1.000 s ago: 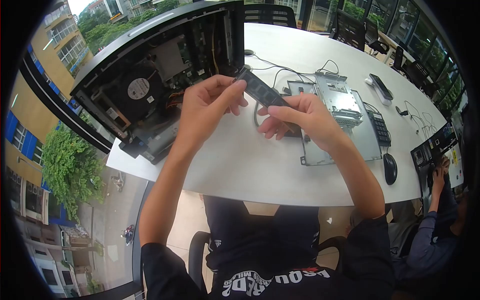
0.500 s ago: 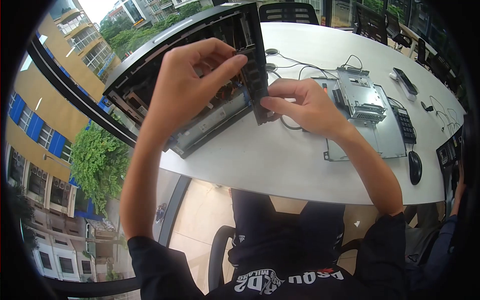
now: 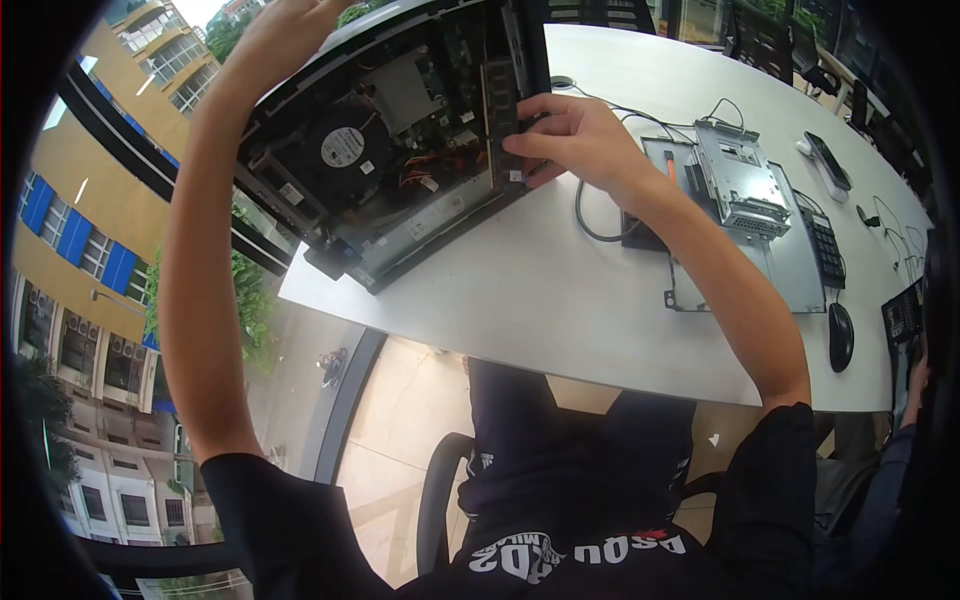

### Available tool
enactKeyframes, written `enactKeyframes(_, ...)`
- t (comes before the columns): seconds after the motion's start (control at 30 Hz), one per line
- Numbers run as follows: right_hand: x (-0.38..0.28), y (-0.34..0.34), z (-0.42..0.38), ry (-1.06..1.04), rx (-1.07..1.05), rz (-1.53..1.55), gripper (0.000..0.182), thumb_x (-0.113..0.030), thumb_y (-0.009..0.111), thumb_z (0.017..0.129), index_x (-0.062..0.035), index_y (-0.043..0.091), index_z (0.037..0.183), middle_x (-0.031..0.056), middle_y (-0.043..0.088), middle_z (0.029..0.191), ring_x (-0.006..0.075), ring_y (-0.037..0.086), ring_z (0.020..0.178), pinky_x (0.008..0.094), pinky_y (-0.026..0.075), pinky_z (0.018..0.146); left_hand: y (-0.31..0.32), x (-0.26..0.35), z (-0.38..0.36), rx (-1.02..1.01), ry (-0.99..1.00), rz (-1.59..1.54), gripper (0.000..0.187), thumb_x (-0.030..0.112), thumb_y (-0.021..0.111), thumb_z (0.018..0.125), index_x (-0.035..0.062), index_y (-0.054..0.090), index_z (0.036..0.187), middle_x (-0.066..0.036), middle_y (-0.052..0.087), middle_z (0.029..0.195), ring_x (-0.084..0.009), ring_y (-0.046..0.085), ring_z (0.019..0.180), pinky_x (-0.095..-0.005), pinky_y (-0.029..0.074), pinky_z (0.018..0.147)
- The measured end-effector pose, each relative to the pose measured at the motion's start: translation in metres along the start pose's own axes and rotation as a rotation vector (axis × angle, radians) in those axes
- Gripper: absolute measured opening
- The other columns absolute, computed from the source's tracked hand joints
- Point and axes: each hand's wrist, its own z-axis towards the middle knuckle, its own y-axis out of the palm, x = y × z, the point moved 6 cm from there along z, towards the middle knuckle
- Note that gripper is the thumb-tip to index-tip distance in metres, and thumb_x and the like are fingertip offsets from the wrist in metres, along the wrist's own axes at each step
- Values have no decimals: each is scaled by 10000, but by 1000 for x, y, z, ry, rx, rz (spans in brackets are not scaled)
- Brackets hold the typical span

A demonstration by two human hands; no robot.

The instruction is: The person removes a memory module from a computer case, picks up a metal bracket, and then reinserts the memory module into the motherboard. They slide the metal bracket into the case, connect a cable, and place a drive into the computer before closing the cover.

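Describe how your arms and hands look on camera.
Short black sleeves end near the elbows. The left hand, partly cut off at the picture's top edge, and the right hand show no gloves; no watch or bracelet is visible. The black shirt has white lettering and a red mark.

My sleeves [image 3: 285, 520] were matt cloth. I saw shiny metal on the cage [image 3: 742, 180] and flat panel [image 3: 785, 262], matt plastic on the computer case [image 3: 534, 55], and a smooth, faintly glossy finish on the tabletop [image 3: 520, 290]
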Motion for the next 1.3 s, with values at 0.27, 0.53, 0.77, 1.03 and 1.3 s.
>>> enactKeyframes(0.27, -4, 5, 28, -51, 124, -150, 402, -163, 739, 912, 104, 650, 1199, 185, 762, 916, 234, 761, 793, 334, 643, 721, 12, 21, -19, -205, -72, -170, 806, 694, 357, 1030, 57, 522, 1496, -202, 516, 1535, -343, 494, 1404, -431, 350, 1192)
enactKeyframes(0.53, -38, 13, 59, -445, 330, -684, 215, -120, 714, 843, 57, 744, 963, 256, 736, 859, 401, 738, 806, 442, 602, 775, 29, -3, 3, -187, -82, -283, 704, 613, 460, 1032, 67, 574, 1461, -167, 579, 1479, -277, 553, 1315, -384, 404, 1126)
enactKeyframes(0.77, -36, 20, 74, -437, 366, -810, 239, -142, 724, 895, 29, 741, 1062, 188, 766, 872, 315, 758, 794, 379, 608, 786, 44, -38, 36, -195, 26, -415, 627, 554, 521, 1034, 69, 624, 1417, -136, 643, 1395, -246, 604, 1208, -369, 444, 1073)
enactKeyframes(1.03, -46, 28, 85, -495, 298, -717, 180, -67, 640, 893, 106, 674, 926, 331, 678, 846, 486, 692, 849, 522, 564, 753, 30, -9, 8, -224, -97, -400, 593, 547, 525, 1036, 103, 640, 1411, -119, 671, 1346, -225, 621, 1163, -362, 465, 1047)
enactKeyframes(1.3, -41, 28, 98, -439, 299, -654, 201, -83, 639, 877, 116, 665, 860, 333, 669, 819, 499, 682, 835, 528, 558, 758, 39, -29, 28, -259, -103, -398, 577, 527, 518, 1042, 111, 626, 1427, -109, 642, 1400, -221, 605, 1206, -360, 450, 1074)
